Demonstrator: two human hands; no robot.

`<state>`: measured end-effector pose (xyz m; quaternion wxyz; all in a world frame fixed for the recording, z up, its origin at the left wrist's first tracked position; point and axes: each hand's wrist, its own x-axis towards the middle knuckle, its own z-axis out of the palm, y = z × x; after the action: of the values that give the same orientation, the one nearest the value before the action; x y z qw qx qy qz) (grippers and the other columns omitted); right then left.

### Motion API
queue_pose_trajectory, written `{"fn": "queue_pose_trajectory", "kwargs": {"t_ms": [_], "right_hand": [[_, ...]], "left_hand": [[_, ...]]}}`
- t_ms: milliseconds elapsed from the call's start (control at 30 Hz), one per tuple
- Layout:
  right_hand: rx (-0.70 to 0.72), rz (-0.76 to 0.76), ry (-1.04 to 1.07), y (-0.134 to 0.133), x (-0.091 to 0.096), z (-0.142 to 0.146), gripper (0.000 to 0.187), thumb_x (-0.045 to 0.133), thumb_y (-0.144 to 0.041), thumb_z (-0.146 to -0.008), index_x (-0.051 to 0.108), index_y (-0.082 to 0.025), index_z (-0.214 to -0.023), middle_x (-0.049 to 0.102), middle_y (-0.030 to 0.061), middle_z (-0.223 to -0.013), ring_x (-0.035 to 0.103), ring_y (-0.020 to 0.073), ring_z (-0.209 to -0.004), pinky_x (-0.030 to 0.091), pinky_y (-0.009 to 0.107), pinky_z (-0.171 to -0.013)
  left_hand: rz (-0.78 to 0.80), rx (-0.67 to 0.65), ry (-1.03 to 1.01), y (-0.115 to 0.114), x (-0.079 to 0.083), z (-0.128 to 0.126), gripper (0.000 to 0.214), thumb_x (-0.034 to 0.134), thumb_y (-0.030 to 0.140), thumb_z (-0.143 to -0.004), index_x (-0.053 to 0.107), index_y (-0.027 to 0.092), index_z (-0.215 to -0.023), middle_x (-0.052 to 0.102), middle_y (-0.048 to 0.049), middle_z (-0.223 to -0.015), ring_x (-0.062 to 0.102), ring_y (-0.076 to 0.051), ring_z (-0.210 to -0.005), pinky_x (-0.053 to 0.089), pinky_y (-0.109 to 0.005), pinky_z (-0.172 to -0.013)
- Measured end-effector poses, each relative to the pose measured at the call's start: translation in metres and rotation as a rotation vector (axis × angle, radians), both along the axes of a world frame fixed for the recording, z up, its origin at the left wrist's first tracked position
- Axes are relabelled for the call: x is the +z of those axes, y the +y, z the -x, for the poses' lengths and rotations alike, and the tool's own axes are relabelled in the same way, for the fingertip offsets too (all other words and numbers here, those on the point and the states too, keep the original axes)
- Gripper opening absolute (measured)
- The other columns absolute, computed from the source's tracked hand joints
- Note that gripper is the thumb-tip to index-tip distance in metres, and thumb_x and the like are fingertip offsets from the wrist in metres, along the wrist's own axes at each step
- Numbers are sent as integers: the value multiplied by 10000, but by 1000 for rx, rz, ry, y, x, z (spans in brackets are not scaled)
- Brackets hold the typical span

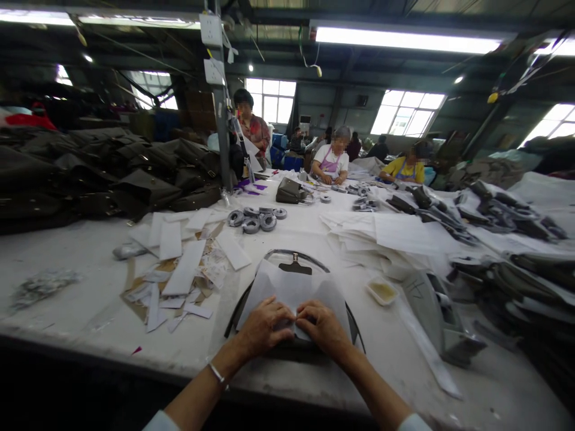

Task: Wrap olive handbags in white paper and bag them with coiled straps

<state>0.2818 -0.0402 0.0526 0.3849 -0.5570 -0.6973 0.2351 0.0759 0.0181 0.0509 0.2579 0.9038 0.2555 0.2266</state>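
A dark bag (295, 269) lies in front of me on the white table, its thin strap curving around it. White paper (274, 287) covers most of the bag, leaving a dark tab with a metal clasp showing at the top. On the paper's left half rests my left hand (267, 323), fingers bent and closed at the paper's middle. My right hand (321, 323) meets it from the other side, thumb and fingers pinched on the paper. The fingertips of both hands nearly touch.
Paper strips (184, 269) and scraps lie to the left, near coiled straps (258, 219). Dark bags (166, 173) are heaped at far left. On the right stand a small dish (381, 291), a tape dispenser (438, 311) and paper sheets (399, 232). Co-workers (332, 158) sit across the table.
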Motion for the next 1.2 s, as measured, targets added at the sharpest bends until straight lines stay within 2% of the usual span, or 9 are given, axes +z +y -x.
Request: {"fn": "queue_pose_trajectory", "kwargs": {"t_ms": [100,300,467,567,667,767,867,1000,1200], "right_hand": [[-31,125,-53,2,13,-1,138,599,-229,-842,726,-193,-799,734,42,-933,667,181,-911,484,279,-876],[0,287,-218,8,39,-3,244,512,-258,-872,736,-169,-911,750,50,-913,683,187,-868,497,259,-795],[93,321,-456,25,57,6,153,641,-178,-734,755,-211,-830,755,45,-877,676,200,-843,464,254,-750],[54,323,-583,45,59,19,98,649,-142,-716,718,-194,-669,729,61,-716,667,207,-719,438,264,-654],[-95,245,-663,57,47,35,114,609,-177,-801,704,-172,-738,727,101,-780,661,239,-774,428,309,-707],[-233,133,-692,52,26,44,180,511,-253,-927,672,-177,-902,713,103,-931,630,237,-914,396,341,-837],[-313,65,-694,45,12,41,194,471,-284,-968,643,-199,-940,682,78,-986,584,224,-986,359,338,-891],[-377,42,-680,48,5,32,173,499,-301,-959,652,-222,-939,663,66,-1012,556,234,-1018,350,343,-909],[-450,48,-655,50,-1,24,168,519,-270,-944,676,-209,-946,676,87,-1002,556,255,-1016,322,377,-1006]], "left_hand": [[-23,-18,23,1,2,0,428,827,354,-710,635,244,-1075,701,-29,-1110,633,-219,-1076,282,-472,-1165],[-161,-40,37,3,-3,-2,80,587,232,-926,634,249,-988,697,5,-1008,640,-164,-981,327,-410,-1116],[-390,-117,89,2,-5,-3,95,525,215,-946,607,215,-899,664,-11,-897,595,-175,-864,445,-323,-856],[-547,-118,70,0,-11,-2,143,476,203,-955,585,198,-862,631,-25,-829,561,-190,-805,431,-326,-759],[-641,-77,17,-6,-18,2,232,405,184,-975,578,188,-820,604,-33,-772,542,-196,-769,416,-332,-728],[-578,-61,23,-12,-13,4,242,426,234,-975,606,182,-822,625,-41,-793,566,-198,-784,433,-329,-748],[-364,-65,142,-9,11,0,272,484,344,-962,661,192,-823,670,-39,-835,609,-192,-791,459,-300,-732],[-148,-74,340,18,43,-18,279,538,296,-916,692,213,-698,689,-16,-710,628,-168,-660,450,-255,-624],[-184,108,335,41,28,-42,210,495,179,-908,693,235,-952,707,-41,-896,664,-200,-806,487,-289,-691]]}}
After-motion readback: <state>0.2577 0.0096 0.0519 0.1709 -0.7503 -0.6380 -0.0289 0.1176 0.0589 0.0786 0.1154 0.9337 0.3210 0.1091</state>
